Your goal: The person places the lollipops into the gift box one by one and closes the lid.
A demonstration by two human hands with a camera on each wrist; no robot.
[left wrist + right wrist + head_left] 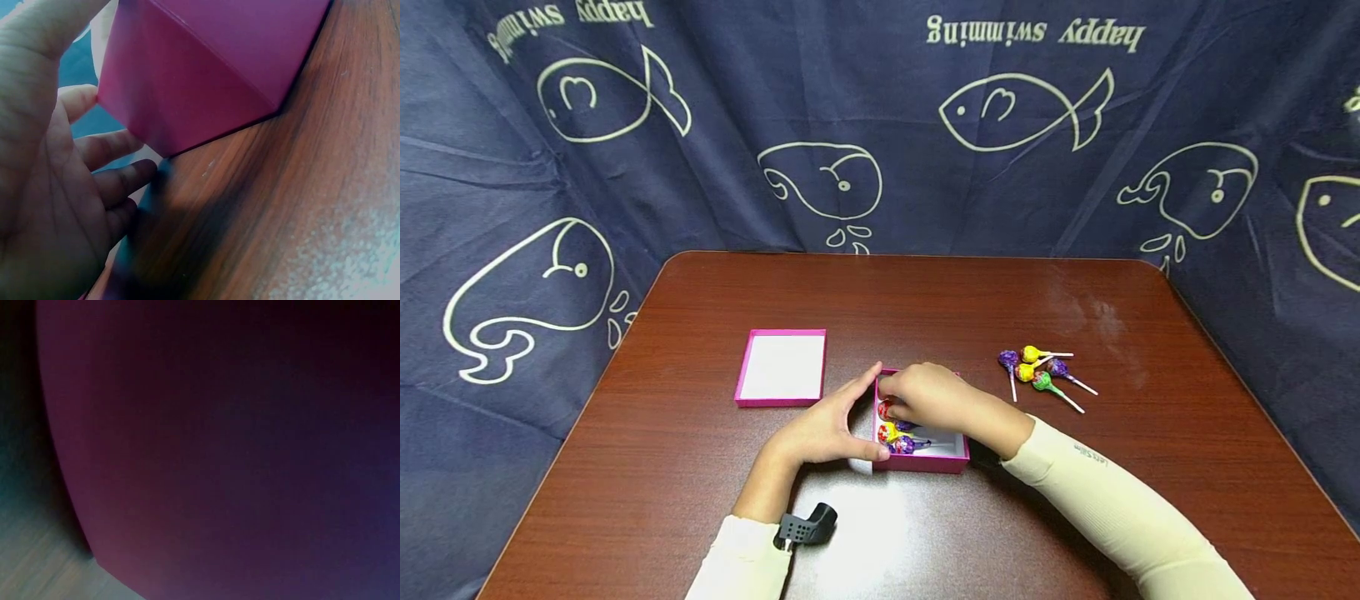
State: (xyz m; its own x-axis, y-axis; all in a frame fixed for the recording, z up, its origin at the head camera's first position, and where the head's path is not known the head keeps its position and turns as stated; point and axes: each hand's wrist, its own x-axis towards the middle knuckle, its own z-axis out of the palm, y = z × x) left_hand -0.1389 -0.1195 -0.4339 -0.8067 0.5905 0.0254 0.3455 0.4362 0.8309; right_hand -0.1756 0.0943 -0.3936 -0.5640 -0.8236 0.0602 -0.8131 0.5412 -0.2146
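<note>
An open pink box (925, 465) with a white inside holds several wrapped lollipops at its left side: a red lollipop (884, 409), a yellow lollipop (888, 432) and purple ones. My left hand (820, 429) spans the left side of the box, thumb at the front corner and index finger toward the back corner. In the left wrist view its fingertips touch the pink wall (206, 81). Reaching in from the right, my right hand (928, 393) has bent fingers low inside the box, beside the red lollipop. Whatever lies under those fingers is hidden. The right wrist view shows only a dark, blurred pink wall (81, 456).
A pink-rimmed lid (782, 367), white inside up, lies left of the box. To the right sits a loose group of lollipops, including a green lollipop (1042, 381) and yellow and purple ones. Behind the brown table (895, 300) hangs a dark blue curtain (895, 100).
</note>
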